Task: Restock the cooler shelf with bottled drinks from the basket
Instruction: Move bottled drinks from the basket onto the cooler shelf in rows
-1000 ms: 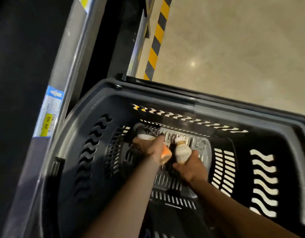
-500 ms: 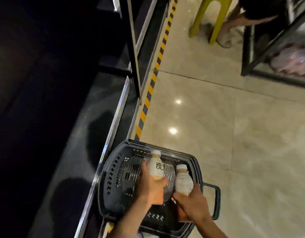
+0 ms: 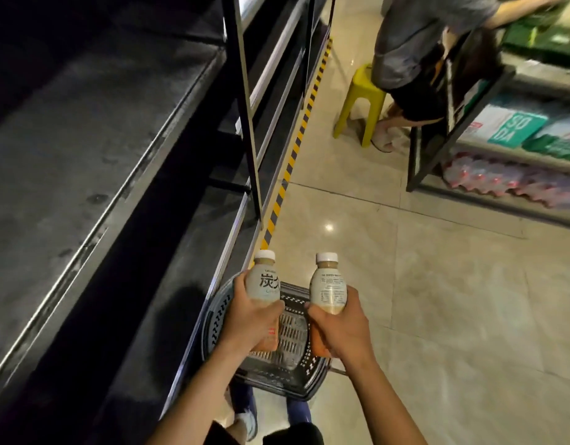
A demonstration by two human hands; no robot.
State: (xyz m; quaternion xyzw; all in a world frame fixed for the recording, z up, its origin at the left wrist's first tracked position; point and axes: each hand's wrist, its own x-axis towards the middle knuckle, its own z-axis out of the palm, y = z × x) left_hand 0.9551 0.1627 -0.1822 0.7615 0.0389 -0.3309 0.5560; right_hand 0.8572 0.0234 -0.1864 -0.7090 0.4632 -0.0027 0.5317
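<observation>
The left hand (image 3: 248, 316) grips the left bottle (image 3: 264, 281) and the right hand (image 3: 341, 329) grips the right bottle (image 3: 328, 287), fingers curled round the lower halves. Both bottles stand upright, caps up, above the basket (image 3: 209, 326) on the floor. The dark shelf (image 3: 84, 149) lies left and higher, nearer the left hand. The left label shows "炭"; the right label's small print is unreadable. A box (image 3: 515, 130) reads "SODA".
</observation>
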